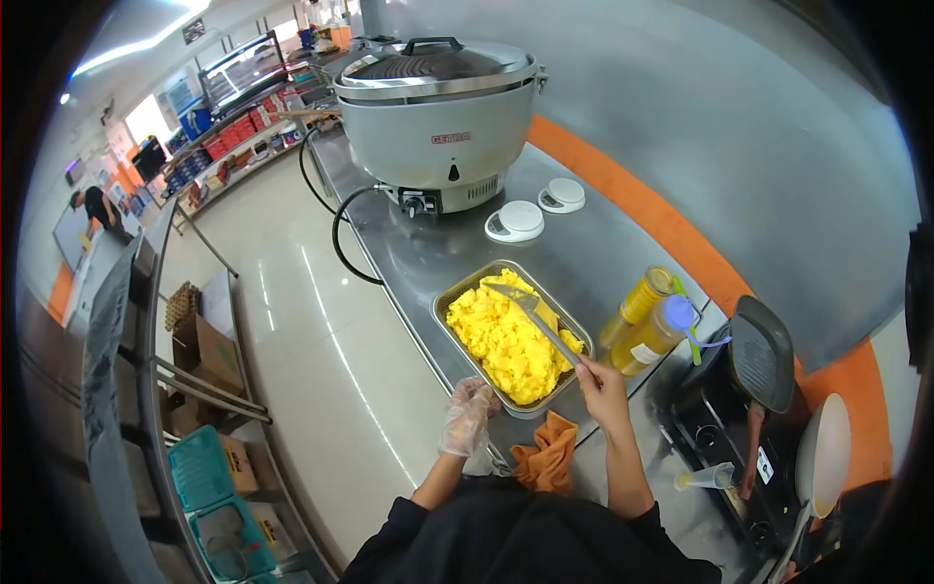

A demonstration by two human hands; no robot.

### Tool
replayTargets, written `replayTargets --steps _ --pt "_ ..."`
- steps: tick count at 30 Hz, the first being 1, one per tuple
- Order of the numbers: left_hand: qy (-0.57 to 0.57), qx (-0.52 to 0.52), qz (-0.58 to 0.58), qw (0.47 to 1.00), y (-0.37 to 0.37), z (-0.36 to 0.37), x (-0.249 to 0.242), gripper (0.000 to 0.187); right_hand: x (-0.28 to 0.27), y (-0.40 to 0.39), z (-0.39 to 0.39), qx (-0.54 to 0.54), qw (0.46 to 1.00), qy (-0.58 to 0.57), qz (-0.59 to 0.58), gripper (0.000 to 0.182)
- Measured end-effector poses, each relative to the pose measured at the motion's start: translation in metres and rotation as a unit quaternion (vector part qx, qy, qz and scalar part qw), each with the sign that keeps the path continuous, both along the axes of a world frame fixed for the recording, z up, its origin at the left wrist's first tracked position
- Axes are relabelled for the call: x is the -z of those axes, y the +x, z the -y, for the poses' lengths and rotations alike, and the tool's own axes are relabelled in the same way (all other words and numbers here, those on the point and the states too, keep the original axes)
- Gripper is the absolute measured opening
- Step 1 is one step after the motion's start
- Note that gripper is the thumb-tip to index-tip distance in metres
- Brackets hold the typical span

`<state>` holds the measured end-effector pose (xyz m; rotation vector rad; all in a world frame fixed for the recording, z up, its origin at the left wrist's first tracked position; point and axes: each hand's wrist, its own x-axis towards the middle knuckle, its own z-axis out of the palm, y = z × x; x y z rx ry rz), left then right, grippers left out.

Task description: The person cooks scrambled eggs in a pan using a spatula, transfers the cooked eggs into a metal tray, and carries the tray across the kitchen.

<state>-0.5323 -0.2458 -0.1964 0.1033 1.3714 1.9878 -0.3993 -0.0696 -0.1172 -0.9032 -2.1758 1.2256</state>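
Observation:
A rectangular metal tray point(444, 318) full of yellow scrambled egg point(501, 341) sits on the steel counter. My right hand point(603, 389), bare, is closed round the handle of a metal spatula point(547, 331), whose blade rests on the egg near the tray's far end. My left hand point(469, 417), in a clear plastic glove, is at the tray's near left edge with its fingers curled; whether they grip the rim is hidden. An orange cloth point(550, 454) lies between my hands, just below the tray.
A large rice cooker point(438, 127) and two white scales point(516, 222) point(562, 196) stand beyond the tray. Right are oil bottles point(659, 336) point(637, 303), a black stove point(720, 438), a grill pan point(762, 352) and a frying pan point(823, 453). Racks point(161, 360) stand left; a person point(102, 211) is far left.

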Motion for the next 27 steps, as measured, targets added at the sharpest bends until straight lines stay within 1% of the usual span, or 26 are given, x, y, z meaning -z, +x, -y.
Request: replayTargets --steps 1,2,4,5,6,7,10,11,13,14,15,16,17,18,19,20,21,22,23,24,25,26,27 --pt "-0.037 0.004 -0.01 0.999 0.003 -0.002 -0.002 0.025 -0.005 0.008 0.004 0.012 0.994 -0.103 -0.021 0.033" --pt "-0.036 0.005 -0.006 0.999 0.005 -0.003 0.0 0.025 -0.01 0.017 0.008 0.013 0.995 -0.102 -0.017 0.033" --pt "-0.027 0.002 -0.062 0.998 0.01 -0.004 0.003 0.029 -0.011 0.037 0.021 0.061 0.966 -0.243 -0.07 0.033" --pt "-0.027 0.003 -0.06 0.998 0.012 -0.006 0.007 0.029 -0.004 0.045 0.027 0.062 0.966 -0.242 -0.068 0.033" --pt "-0.039 -0.017 -0.077 0.996 0.013 -0.009 0.011 0.028 0.006 0.055 0.034 0.055 0.989 -0.136 -0.032 0.034" --pt "-0.05 -0.036 -0.093 0.994 0.014 -0.012 0.014 0.028 0.012 0.062 0.04 0.047 0.998 -0.029 0.006 0.035" --pt "-0.047 -0.047 -0.098 0.993 0.015 -0.013 0.017 0.031 0.014 0.078 0.055 0.043 0.998 -0.041 -0.008 0.034" --pt "-0.048 -0.044 -0.096 0.993 0.016 -0.014 0.017 0.031 0.009 0.083 0.055 0.046 0.998 -0.042 -0.006 0.034" --pt "-0.073 -0.057 -0.102 0.991 0.016 -0.015 0.011 0.03 -0.007 0.096 0.052 0.068 0.997 -0.029 -0.038 0.032" --pt "-0.073 -0.054 -0.101 0.991 0.016 -0.016 0.011 0.03 -0.022 0.104 0.047 0.079 0.994 -0.078 0.018 0.032" --pt "-0.079 -0.058 -0.118 0.988 0.016 -0.017 0.01 0.029 -0.028 0.109 0.041 0.082 0.993 -0.078 0.019 0.032" --pt "-0.085 -0.062 -0.136 0.985 0.015 -0.017 0.009 0.027 -0.032 0.112 0.036 0.055 0.998 0.03 0.01 0.032" --pt "-0.084 -0.06 -0.135 0.985 0.014 -0.016 0.008 0.027 -0.037 0.112 0.034 0.04 0.996 0.083 0.006 0.032" --pt "-0.094 -0.047 -0.164 0.981 0.013 -0.012 0.003 0.025 -0.041 0.112 0.031 0.028 0.99 0.137 0.003 0.032" --pt "-0.105 -0.034 -0.192 0.975 0.014 -0.01 -0.003 0.023 -0.047 0.111 0.03 0.018 0.988 0.151 0.041 0.033" --pt "-0.105 -0.033 -0.191 0.975 0.015 -0.01 -0.008 0.023 -0.054 0.11 0.029 0.008 0.983 0.165 0.079 0.034" --pt "-0.148 -0.03 -0.186 0.971 0.015 -0.011 -0.014 0.022 -0.061 0.107 0.029 0.009 0.983 0.164 0.08 0.034" --pt "-0.191 -0.028 -0.181 0.964 0.015 -0.012 -0.016 0.021 -0.07 0.103 0.032 0.013 0.969 0.2 0.146 0.034" --pt "-0.191 -0.028 -0.181 0.964 0.015 -0.012 -0.01 0.021 -0.074 0.101 0.033 0.018 0.949 0.236 0.211 0.034" --pt "-0.202 -0.044 -0.207 0.956 0.013 -0.015 -0.003 0.022 -0.074 0.101 0.033 0.018 0.948 0.236 0.211 0.034" --pt "-0.213 -0.06 -0.233 0.947 0.013 -0.016 0.002 0.023 -0.074 0.102 0.033 0.023 0.929 0.288 0.233 0.034" --pt "-0.212 -0.061 -0.232 0.947 0.014 -0.016 0.007 0.023 -0.075 0.103 0.033 0.029 0.905 0.34 0.254 0.034" --pt "-0.21 -0.067 -0.227 0.949 0.015 -0.016 0.003 0.023 -0.078 0.105 0.033 0.029 0.905 0.34 0.254 0.034"
